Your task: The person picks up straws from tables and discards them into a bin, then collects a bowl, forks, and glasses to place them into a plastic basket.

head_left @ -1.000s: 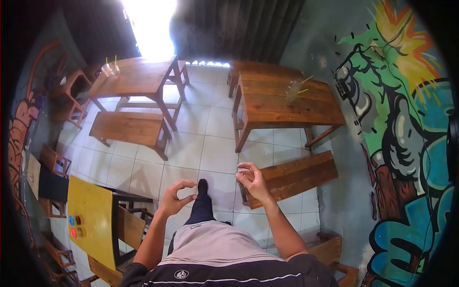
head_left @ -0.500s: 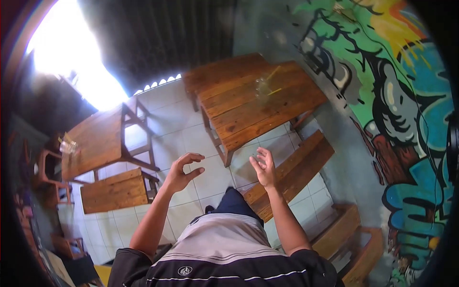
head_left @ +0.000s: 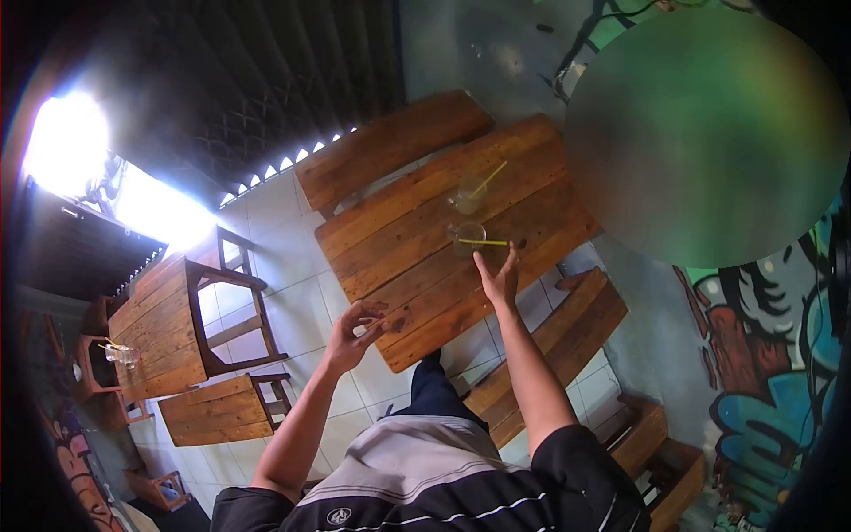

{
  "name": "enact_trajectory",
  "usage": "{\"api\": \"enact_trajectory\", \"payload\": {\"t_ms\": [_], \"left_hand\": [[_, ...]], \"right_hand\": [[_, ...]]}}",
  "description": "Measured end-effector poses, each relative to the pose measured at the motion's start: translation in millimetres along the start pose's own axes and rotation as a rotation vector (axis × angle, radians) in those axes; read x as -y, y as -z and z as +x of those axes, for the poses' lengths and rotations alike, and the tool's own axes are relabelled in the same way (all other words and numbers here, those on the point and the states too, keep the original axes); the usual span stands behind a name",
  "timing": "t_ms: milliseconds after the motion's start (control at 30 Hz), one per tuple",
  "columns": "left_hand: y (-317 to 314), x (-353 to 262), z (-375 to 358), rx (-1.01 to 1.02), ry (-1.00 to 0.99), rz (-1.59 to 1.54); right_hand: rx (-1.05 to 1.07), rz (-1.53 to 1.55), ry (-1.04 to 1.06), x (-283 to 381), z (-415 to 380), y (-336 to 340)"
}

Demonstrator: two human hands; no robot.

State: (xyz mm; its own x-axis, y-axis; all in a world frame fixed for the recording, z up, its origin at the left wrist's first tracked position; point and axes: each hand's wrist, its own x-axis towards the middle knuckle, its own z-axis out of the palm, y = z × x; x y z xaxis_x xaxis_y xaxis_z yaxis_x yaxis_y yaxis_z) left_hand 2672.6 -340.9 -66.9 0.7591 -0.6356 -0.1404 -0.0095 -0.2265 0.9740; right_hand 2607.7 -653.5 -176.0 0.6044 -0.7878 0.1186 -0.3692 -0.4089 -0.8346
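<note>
1. The right hand point(head_left: 499, 277) is stretched out over the wooden table point(head_left: 417, 248), palm open and fingers point(head_left: 487, 263) spread wide, gripping nothing.
2. Just past those fingertips stands a glass point(head_left: 468, 238) with a yellow straw point(head_left: 493, 242) lying across its rim; the fingertips are very near the glass, but I cannot tell whether they touch it.
3. Farther beyond the same fingers, deeper on the table, stands a second glass point(head_left: 467, 195) with its own yellow straw leaning out of it.
4. The left hand point(head_left: 352, 334) hangs at the near corner of the table, fingers loosely curled and apart, thumb up, empty.
5. Beyond the left fingers lies the bare planked top; the 2 glasses are well off to their right.
6. Below the right wrist runs a wooden bench point(head_left: 550, 341) along the near side of the table; another bench point(head_left: 390, 146) sits on the far side, past both glasses.
7. Far to the left of the left fingers stands a second table point(head_left: 164, 324) with a low bench point(head_left: 217, 417) beside it, on white floor tiles point(head_left: 284, 275).
8. To the right of the right fingers a painted mural wall point(head_left: 762, 372) shows.
</note>
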Motion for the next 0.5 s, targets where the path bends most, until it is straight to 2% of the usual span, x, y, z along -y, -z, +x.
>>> {"api": "enact_trajectory", "payload": {"t_ms": [100, 133, 200, 300, 400, 500], "left_hand": [[-4.9, -0.5, 23.9, -0.06, 0.049, -0.036], [-6.7, -1.0, 28.7, -0.062, 0.063, -0.039], [-8.7, -1.7, 35.8, -0.061, 0.214, -0.172], [-7.3, 0.9, 43.7, -0.034, 0.179, -0.048], [-5.5, -3.9, 46.2, -0.08, 0.198, -0.066], [-1.6, -8.2, 45.2, -0.145, 0.223, -0.076]], "right_hand": [[0.019, -0.154, 0.058, -13.0, 46.6, -28.0], [0.1, -0.144, -0.008, -13.7, 58.7, -30.6], [0.124, -0.143, -0.047, -13.6, 85.5, -38.1], [0.158, -0.234, -0.046, -19.9, 124.2, -53.9], [0.093, -0.035, 0.03, -21.5, 156.8, -75.1], [0.277, -0.097, -0.019, -27.6, 184.3, -89.7]]}}
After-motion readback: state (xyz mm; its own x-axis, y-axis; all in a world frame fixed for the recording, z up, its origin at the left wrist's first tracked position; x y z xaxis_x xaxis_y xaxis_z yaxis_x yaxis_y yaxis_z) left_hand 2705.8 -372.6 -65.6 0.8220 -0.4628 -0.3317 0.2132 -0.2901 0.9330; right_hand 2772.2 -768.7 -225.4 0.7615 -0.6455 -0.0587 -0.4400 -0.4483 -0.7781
